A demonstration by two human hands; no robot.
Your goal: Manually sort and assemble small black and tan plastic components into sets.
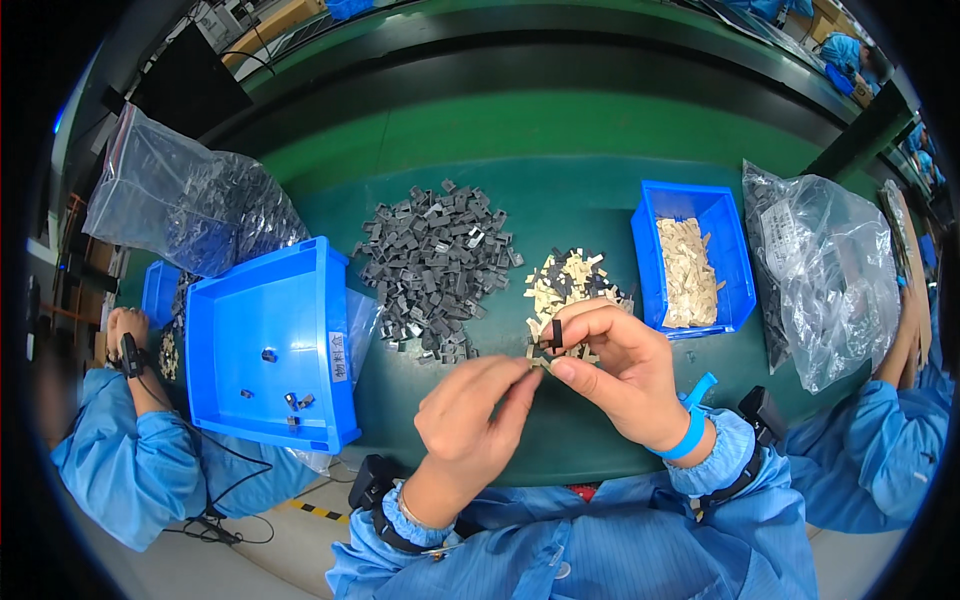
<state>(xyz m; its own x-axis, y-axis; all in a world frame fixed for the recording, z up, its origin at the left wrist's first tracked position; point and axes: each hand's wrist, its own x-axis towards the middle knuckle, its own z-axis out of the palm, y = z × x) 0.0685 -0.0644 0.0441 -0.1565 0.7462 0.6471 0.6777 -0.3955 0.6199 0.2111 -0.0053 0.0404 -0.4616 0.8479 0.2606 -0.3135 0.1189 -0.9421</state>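
My left hand [472, 412] is closed in a pinch, its fingertips meeting those of my right hand over the green table mat. A small beige piece [538, 361] is pinched there, with a dark bit against it; fingers partly hide both. My right hand [625, 378], with a blue band at the wrist, is closed with thumb and forefinger at the same spot. A short black strip [557, 334] shows at its forefinger. Just beyond the hands lies a pile of beige and black small pieces [566, 280]. Left of that is a larger heap of dark grey clips [436, 262].
A blue bin [265, 335] holding a few small dark parts stands at left. Another blue bin [738, 270] with beige pieces stands at right. Clear plastic bags [835, 270] with dark parts lie outside both bins. Co-workers' arms [130, 440] reach in at both sides.
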